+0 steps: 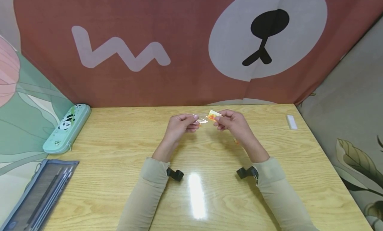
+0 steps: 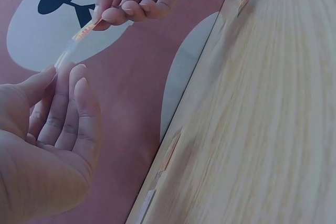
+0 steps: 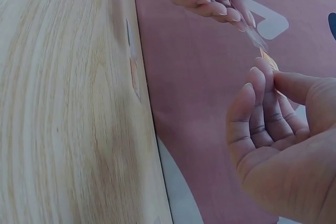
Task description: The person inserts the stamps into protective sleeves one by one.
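Note:
Between my two hands stretches a small clear plastic wrapper with a yellow-and-orange printed end. My left hand pinches the clear end between thumb and forefinger. The printed end is pinched by thumb and forefinger of my right hand. Both wrist views show it edge-on as a thin strip, raised above the table. On the wood below lies a flat piece with orange on it, mostly hidden behind my left hand in the head view. Another small orange piece lies by my right wrist.
A white eraser-like block lies near the table's right edge. Along the left side are a mint panda pencil case and a blue mesh pouch holding pencils. A brown printed cloth hangs behind the wooden table.

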Motion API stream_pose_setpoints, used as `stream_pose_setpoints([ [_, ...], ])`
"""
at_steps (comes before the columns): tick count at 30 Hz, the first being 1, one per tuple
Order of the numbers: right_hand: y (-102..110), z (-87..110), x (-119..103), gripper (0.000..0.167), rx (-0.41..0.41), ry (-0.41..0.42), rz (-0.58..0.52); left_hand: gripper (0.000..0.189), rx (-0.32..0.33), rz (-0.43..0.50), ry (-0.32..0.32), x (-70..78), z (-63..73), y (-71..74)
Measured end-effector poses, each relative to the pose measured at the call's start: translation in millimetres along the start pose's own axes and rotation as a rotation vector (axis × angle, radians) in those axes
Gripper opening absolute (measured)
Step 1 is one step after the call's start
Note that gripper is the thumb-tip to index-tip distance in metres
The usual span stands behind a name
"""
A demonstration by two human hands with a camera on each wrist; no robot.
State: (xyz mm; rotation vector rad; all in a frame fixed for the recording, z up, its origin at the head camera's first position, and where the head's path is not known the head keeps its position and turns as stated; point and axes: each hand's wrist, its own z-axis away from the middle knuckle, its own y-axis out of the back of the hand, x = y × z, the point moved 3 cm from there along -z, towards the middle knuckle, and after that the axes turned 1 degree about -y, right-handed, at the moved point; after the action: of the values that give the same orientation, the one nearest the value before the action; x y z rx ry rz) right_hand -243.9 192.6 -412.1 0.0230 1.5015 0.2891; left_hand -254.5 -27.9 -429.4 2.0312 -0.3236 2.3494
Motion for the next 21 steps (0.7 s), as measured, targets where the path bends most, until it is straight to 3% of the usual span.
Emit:
stream_pose_setpoints([
  [10, -3.3, 0.6, -2.0, 0.023, 0.003, 0.002, -0.014, 0.026, 0.002, -0.015, -0.011, 2.2, 1.4, -0.4],
  [21, -4.3, 2.8, -2.1, 0.024, -0.097, -0.022, 0.068, 0.026, -0.003, -0.048, -0.018, 1.6, 0.9, -1.0],
])
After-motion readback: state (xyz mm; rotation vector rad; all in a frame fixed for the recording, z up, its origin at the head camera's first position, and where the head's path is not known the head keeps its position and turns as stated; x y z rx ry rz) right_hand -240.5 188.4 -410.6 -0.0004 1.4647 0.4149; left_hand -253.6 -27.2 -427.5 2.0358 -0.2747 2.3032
